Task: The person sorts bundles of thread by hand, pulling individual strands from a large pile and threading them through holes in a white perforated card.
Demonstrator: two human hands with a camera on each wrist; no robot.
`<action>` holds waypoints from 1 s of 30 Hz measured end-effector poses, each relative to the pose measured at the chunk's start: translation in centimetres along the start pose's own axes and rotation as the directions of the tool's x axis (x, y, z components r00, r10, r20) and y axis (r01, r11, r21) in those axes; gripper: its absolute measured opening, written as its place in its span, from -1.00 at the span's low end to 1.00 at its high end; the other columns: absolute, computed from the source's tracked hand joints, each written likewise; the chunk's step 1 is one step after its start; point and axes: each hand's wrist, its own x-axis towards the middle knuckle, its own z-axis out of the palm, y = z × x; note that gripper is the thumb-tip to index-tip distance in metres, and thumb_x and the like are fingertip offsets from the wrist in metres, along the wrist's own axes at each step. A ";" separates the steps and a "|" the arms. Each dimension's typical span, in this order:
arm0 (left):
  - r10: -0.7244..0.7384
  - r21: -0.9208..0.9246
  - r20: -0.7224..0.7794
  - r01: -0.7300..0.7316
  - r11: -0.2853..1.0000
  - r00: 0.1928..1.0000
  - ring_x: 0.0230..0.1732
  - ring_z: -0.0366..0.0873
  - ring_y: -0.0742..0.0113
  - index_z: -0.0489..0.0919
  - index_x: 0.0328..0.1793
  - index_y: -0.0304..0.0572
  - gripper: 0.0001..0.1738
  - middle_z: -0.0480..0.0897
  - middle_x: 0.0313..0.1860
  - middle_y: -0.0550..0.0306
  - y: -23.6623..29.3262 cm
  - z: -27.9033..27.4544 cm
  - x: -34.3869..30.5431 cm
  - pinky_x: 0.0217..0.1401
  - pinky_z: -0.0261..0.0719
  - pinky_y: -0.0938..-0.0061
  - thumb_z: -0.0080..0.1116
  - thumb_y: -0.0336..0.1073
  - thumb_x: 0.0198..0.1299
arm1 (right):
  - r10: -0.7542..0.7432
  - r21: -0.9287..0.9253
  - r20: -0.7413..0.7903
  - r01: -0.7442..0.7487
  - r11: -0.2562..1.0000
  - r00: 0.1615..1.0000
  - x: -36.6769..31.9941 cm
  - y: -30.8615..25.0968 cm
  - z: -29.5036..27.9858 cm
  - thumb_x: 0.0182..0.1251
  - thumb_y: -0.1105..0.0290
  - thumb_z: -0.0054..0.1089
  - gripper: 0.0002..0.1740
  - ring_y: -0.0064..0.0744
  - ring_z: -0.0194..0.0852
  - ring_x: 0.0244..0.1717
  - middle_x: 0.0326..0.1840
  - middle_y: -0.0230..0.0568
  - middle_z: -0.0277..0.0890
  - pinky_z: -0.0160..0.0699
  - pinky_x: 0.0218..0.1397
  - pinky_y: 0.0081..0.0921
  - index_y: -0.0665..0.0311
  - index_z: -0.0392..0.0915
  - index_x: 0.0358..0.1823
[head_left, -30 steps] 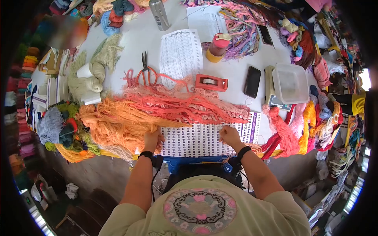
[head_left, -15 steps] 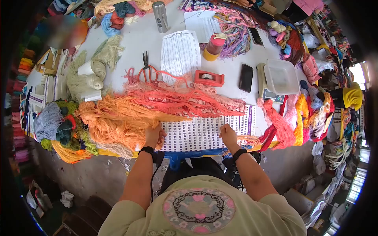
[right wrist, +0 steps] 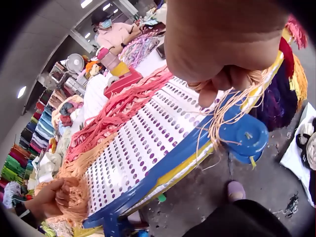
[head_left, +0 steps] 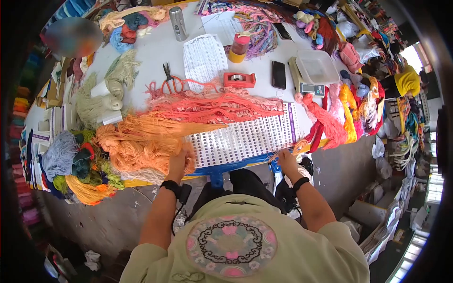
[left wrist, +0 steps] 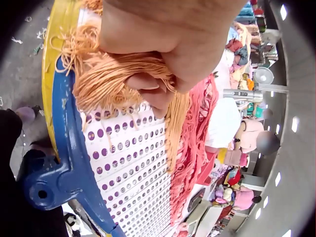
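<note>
In the left wrist view, my left hand [left wrist: 163, 44] grips a looped bundle of orange yarn [left wrist: 108, 81], its fingers curled round the strands. The larger orange heap [head_left: 137, 148] spreads to the left of that hand in the head view. My right hand [head_left: 287, 161] is at the table's front right edge, with curled fingers pinching thin peach strands [right wrist: 217, 123] that trail over the edge. Between the hands lie white strips printed with rows of dark dots [head_left: 240, 141]. Coral-red yarn [head_left: 212, 109] stretches along their far side.
Beyond the yarn are scissors [head_left: 172, 84], a red tape dispenser [head_left: 239, 81], a phone [head_left: 278, 75] and a scale [head_left: 311, 89] beside a clear tub [head_left: 318, 66]. A blue metal bar [left wrist: 74, 148] runs along the front edge. Red yarn [head_left: 321, 118] hangs at the right.
My right hand has moved from over the dotted strips rightward and back to the front edge, by the peach strands. My left hand stays at the orange yarn. The head view has turned.
</note>
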 end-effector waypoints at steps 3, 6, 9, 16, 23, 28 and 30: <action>0.022 0.034 -0.074 -0.020 0.999 0.997 -0.73 0.36 0.56 0.59 -0.25 -0.22 -0.70 0.65 -0.51 0.14 2.8 -1.1 -2.1 -0.75 0.20 0.67 0.11 -0.10 0.27 | 0.106 0.033 0.010 -0.106 0.994 0.994 -1.4 1.7 -0.7 0.41 0.08 -0.16 -0.65 0.03 0.62 -0.34 -0.49 -0.06 0.61 0.51 -0.20 -0.04 0.21 0.45 -0.22; -0.003 0.013 -0.118 0.004 1.000 0.993 -0.73 0.33 0.58 0.59 -0.25 -0.21 -0.70 0.63 -0.51 0.17 3.4 -1.1 -2.5 -0.76 0.17 0.68 0.11 -0.10 0.27 | 0.106 0.056 0.015 -0.106 0.993 0.994 -1.9 2.3 -0.7 0.41 0.07 -0.15 -0.66 0.02 0.62 -0.36 -0.51 -0.10 0.60 0.50 -0.23 -0.07 0.19 0.46 -0.23; -0.080 -0.053 -0.079 0.076 0.996 0.994 -0.72 0.27 0.61 0.59 -0.19 -0.18 -0.68 0.61 -0.46 0.21 3.5 0.6 -2.3 -0.76 0.12 0.69 0.09 -0.06 0.30 | 0.058 0.070 0.053 -0.061 0.996 0.997 -0.5 2.1 -0.6 0.41 0.08 -0.11 -0.68 0.05 0.61 -0.36 -0.52 -0.09 0.59 0.49 -0.25 -0.07 0.18 0.45 -0.24; -0.219 -0.070 0.172 0.234 0.970 0.961 -0.70 0.17 0.66 0.60 -0.07 -0.20 -0.67 0.61 -0.35 0.24 7.3 10.6 -0.8 -0.78 0.02 0.72 0.20 -0.10 0.24 | -0.194 0.043 0.072 0.192 0.981 0.978 7.3 -4.6 0.0 0.40 0.09 -0.03 -0.73 0.18 0.56 -0.35 -0.44 0.08 0.58 0.47 -0.28 0.02 0.09 0.43 -0.09; -0.136 0.071 0.039 0.133 0.988 0.990 -0.70 0.27 0.57 0.61 -0.29 -0.23 -0.74 0.46 -0.60 0.25 4.1 18.3 3.7 -0.75 0.14 0.59 0.30 -0.17 0.10 | -0.393 0.178 0.159 0.365 0.914 0.906 12.6 -9.4 4.9 0.38 0.16 0.00 -0.80 0.16 0.57 -0.36 -0.46 0.04 0.58 0.48 -0.29 0.00 0.03 0.43 -0.08; -0.046 0.155 -0.006 0.047 0.987 0.999 -0.66 0.32 0.54 0.57 -0.28 -0.24 -0.79 0.47 -0.57 0.28 2.6 20.2 3.7 -0.64 0.24 0.58 0.25 -0.23 0.13 | -0.423 0.116 0.255 0.406 0.906 0.870 13.3 -10.5 7.1 0.37 0.19 0.00 -0.83 0.11 0.58 -0.42 -0.49 0.02 0.57 0.49 -0.35 -0.01 0.06 0.40 -0.13; -0.055 0.185 0.008 0.053 0.981 0.998 -0.64 0.34 0.53 0.56 -0.24 -0.25 -0.79 0.48 -0.54 0.28 2.3 20.5 3.7 -0.61 0.28 0.57 0.23 -0.25 0.15 | -0.457 0.129 0.236 0.439 0.889 0.857 13.1 -10.7 7.1 0.37 0.19 -0.01 -0.84 0.09 0.58 -0.43 -0.51 0.01 0.56 0.50 -0.37 -0.02 0.05 0.39 -0.14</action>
